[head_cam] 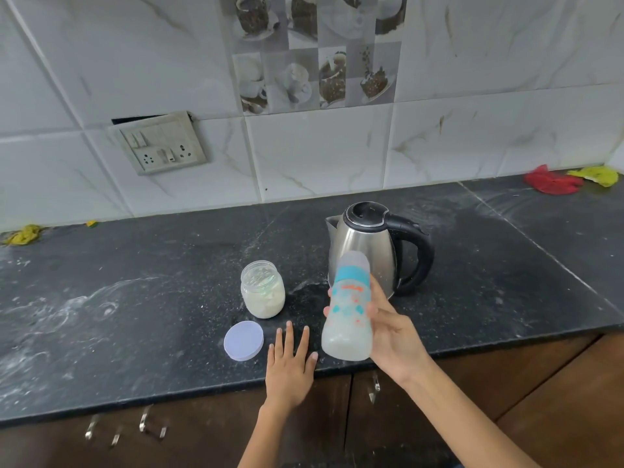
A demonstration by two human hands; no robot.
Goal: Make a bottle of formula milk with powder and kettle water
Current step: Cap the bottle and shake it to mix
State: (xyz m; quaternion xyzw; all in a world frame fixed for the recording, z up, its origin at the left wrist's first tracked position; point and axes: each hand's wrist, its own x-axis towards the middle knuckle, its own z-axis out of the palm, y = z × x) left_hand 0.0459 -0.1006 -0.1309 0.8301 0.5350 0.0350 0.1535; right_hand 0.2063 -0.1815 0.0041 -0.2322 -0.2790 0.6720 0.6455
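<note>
My right hand (393, 336) grips a capped baby bottle (347, 309) with a teal ring and cloudy white liquid inside, held above the counter and tilted a little, its outline blurred. My left hand (290, 363) lies flat on the black counter (135, 298) with fingers spread, holding nothing. A steel kettle (366, 244) with a black lid and handle stands just behind the bottle. Left of it is an uncovered clear jar (263, 289) of white powder. The jar's pale round lid (243, 340) rests on the counter beside my left hand.
White powder streaks mark the counter at the left. A red cloth (552, 180) and a yellow cloth (596, 174) lie at the back right, another yellow rag (23, 235) at the back left. A switch socket (158, 143) is on the tiled wall. Cabinet doors lie below.
</note>
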